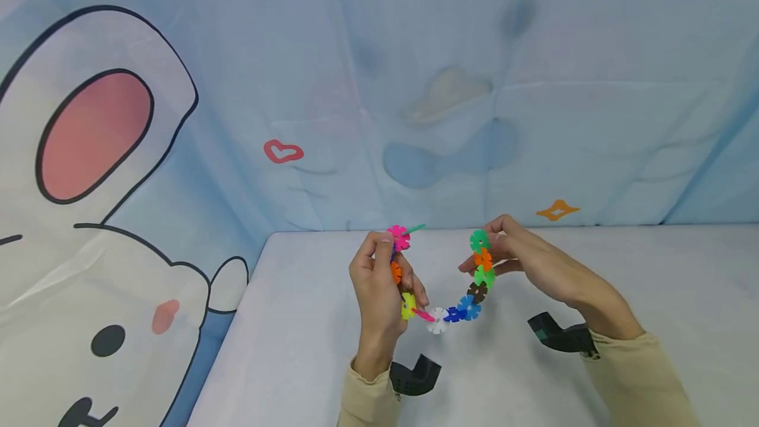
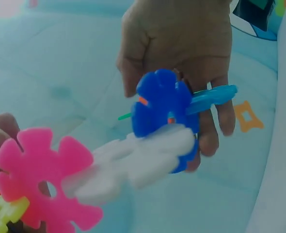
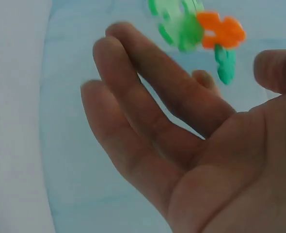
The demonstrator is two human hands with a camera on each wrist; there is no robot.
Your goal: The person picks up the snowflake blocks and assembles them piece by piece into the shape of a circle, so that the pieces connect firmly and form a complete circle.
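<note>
A curved chain of interlocked, notched plastic snowflake discs hangs between the hands, its white disc (image 1: 437, 327) near the lowest point. My left hand (image 1: 376, 295) grips the left stretch, thumb and fingers around the blue and orange discs, partly hiding them. Above the thumb stands a pink disc (image 1: 399, 238); a yellow disc (image 1: 407, 306) shows below. My right hand (image 1: 539, 262) is beside the chain's other end, behind the teal disc (image 1: 479, 240) and orange disc (image 3: 225, 31). In the right wrist view its fingers are loosely extended, thumb apart, with no disc pinched between them.
Below the hands lies a white tabletop (image 1: 284, 348). A pale blue curtain (image 1: 593, 117) with printed shapes rises at the back edge, and a large printed rabbit (image 1: 89, 269) fills the left side. Black wrist mounts (image 1: 415, 377) stick out from both sleeves.
</note>
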